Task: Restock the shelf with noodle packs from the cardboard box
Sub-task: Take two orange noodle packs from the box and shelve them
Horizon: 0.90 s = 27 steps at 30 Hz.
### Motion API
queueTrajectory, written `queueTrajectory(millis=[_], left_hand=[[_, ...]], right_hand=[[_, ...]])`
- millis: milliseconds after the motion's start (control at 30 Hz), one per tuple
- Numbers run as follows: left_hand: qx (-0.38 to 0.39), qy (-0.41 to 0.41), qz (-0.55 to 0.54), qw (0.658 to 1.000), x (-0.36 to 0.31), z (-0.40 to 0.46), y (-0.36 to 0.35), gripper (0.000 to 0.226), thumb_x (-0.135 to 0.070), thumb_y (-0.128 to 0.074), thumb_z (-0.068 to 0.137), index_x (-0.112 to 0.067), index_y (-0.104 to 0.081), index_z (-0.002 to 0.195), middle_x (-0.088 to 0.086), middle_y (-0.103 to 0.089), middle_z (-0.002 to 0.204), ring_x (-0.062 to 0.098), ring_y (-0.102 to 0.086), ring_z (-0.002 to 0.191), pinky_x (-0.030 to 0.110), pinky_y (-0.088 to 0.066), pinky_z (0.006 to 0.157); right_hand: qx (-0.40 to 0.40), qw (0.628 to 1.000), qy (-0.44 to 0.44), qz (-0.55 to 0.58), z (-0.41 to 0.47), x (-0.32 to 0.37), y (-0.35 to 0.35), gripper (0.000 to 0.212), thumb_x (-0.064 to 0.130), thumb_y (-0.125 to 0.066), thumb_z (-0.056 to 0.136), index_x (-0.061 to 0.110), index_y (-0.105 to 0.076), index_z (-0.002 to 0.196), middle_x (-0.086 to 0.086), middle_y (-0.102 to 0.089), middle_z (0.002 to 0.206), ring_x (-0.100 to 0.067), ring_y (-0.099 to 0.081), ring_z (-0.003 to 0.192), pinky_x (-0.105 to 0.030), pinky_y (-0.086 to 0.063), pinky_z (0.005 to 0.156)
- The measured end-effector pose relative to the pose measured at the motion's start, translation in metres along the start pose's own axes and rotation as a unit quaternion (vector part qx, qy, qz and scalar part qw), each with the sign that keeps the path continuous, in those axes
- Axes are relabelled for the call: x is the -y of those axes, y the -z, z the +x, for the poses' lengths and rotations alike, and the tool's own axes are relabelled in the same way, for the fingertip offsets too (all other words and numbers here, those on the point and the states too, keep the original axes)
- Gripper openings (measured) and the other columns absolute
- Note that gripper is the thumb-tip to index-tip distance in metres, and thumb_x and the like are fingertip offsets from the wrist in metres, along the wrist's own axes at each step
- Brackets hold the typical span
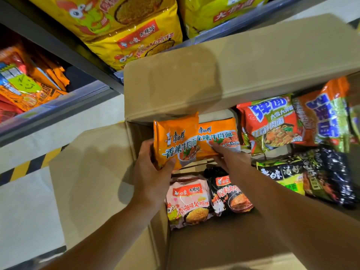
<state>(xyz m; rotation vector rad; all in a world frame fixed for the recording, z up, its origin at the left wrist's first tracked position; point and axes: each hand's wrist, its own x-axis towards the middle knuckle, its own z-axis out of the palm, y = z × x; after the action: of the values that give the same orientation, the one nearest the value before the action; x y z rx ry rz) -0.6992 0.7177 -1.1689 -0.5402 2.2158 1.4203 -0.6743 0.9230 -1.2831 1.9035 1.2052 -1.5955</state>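
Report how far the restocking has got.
Done: shelves already hold yellow packs and orange packs. In hand: left hand grips one orange noodle pack; right hand holds a second. Left: pink, black, red and green packs remain in the cardboard box.

Honestly not much to report on the body itself. Two forearms came up from the bottom of my view, both bare right down to the wrists, no sleeve edge anywhere I could see. The left hand (151,178) had nothing on it: no glove, no ring, no strap at the wrist. Same story for the right hand (230,158), also ungloved and unadorned. Nails looked short and plain where the fingers showed.
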Motion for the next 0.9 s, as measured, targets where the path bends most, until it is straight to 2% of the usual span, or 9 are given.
queueTrajectory(millis=[133,267,433,533,600,667,733,833,900], left_hand=[[-0.003,-0.005,0.024,1.0,-0.016,-0.014,0.014,0.044,-0.016,-0.077,0.085,-0.036,-0.054,0.117,-0.011,-0.071,0.108,0.008,-0.069,0.1,0.042,-0.06,0.083],[0.007,-0.016,0.025,1.0,-0.047,-0.03,0.032,0.046,-0.01,-0.077,0.084,-0.039,-0.055,0.113,-0.015,-0.07,0.106,0.003,-0.069,0.098,0.037,-0.06,0.081],[0.001,-0.04,0.032,0.999,-0.102,-0.065,0.063,0.041,-0.01,-0.075,0.086,-0.037,-0.057,0.11,-0.019,-0.07,0.099,-0.004,-0.067,0.091,0.026,-0.057,0.075],[0.017,-0.044,0.005,0.999,-0.149,-0.096,0.088,0.039,-0.014,-0.074,0.087,-0.039,-0.057,0.11,-0.022,-0.071,0.096,-0.006,-0.066,0.093,0.015,-0.054,0.071],[0.026,-0.065,-0.023,0.997,-0.185,-0.118,0.111,0.039,-0.017,-0.076,0.086,-0.036,-0.056,0.114,-0.025,-0.071,0.1,-0.003,-0.066,0.096,0.017,-0.057,0.072],[0.036,-0.098,-0.029,0.994,-0.232,-0.146,0.139,0.042,-0.037,-0.077,0.082,-0.03,-0.056,0.117,-0.025,-0.07,0.103,-0.002,-0.066,0.096,0.017,-0.056,0.075],[0.035,-0.118,-0.031,0.992,-0.279,-0.175,0.167,0.055,-0.051,-0.076,0.077,-0.023,-0.054,0.119,-0.026,-0.069,0.103,-0.005,-0.066,0.094,0.011,-0.053,0.073],[0.033,-0.134,-0.037,0.99,-0.344,-0.219,0.208,0.041,-0.011,-0.072,0.086,-0.031,-0.051,0.116,-0.034,-0.068,0.099,-0.011,-0.064,0.09,0.007,-0.049,0.071],[0.031,-0.157,-0.033,0.986,-0.381,-0.249,0.235,0.044,-0.003,-0.069,0.086,-0.027,-0.051,0.118,-0.033,-0.068,0.097,-0.013,-0.063,0.09,0.007,-0.049,0.071]], right_hand=[[0.026,0.995,0.079,-0.06,-0.031,0.012,0.019,0.083,0.031,-0.095,0.061,0.018,-0.047,0.127,-0.011,-0.072,0.11,-0.025,-0.076,0.073,-0.04,-0.063,0.075],[0.015,0.983,0.148,-0.104,-0.075,0.033,0.043,0.071,0.025,-0.092,0.068,0.018,-0.047,0.123,-0.008,-0.068,0.112,-0.027,-0.075,0.085,-0.023,-0.058,0.051],[0.023,0.971,0.199,-0.131,-0.146,0.055,0.081,0.064,0.021,-0.088,0.073,0.018,-0.044,0.12,-0.004,-0.067,0.102,-0.015,-0.068,0.076,-0.017,-0.056,0.051],[0.034,0.951,0.245,-0.184,-0.206,0.069,0.112,0.06,0.032,-0.086,0.076,0.025,-0.044,0.119,0.001,-0.068,0.1,-0.013,-0.067,0.08,-0.023,-0.056,0.064],[0.034,0.931,0.291,-0.216,-0.254,0.08,0.132,0.051,0.037,-0.086,0.073,0.031,-0.048,0.106,0.005,-0.068,0.096,-0.011,-0.065,0.078,-0.031,-0.054,0.071],[0.026,0.926,0.316,-0.202,-0.309,0.095,0.151,0.043,0.029,-0.088,0.071,0.03,-0.053,0.096,0.01,-0.073,0.086,-0.008,-0.069,0.076,-0.041,-0.058,0.077],[0.029,0.92,0.342,-0.188,-0.37,0.111,0.167,0.041,0.022,-0.088,0.073,0.031,-0.055,0.097,0.009,-0.075,0.085,-0.007,-0.072,0.079,-0.041,-0.059,0.078],[0.049,0.91,0.377,-0.168,-0.467,0.133,0.187,0.042,0.02,-0.087,0.075,0.029,-0.054,0.1,0.009,-0.074,0.088,-0.001,-0.071,0.08,-0.034,-0.058,0.075],[0.053,0.902,0.399,-0.157,-0.528,0.14,0.2,0.041,0.023,-0.087,0.074,0.033,-0.056,0.1,0.004,-0.075,0.093,-0.013,-0.073,0.088,-0.04,-0.059,0.08]])
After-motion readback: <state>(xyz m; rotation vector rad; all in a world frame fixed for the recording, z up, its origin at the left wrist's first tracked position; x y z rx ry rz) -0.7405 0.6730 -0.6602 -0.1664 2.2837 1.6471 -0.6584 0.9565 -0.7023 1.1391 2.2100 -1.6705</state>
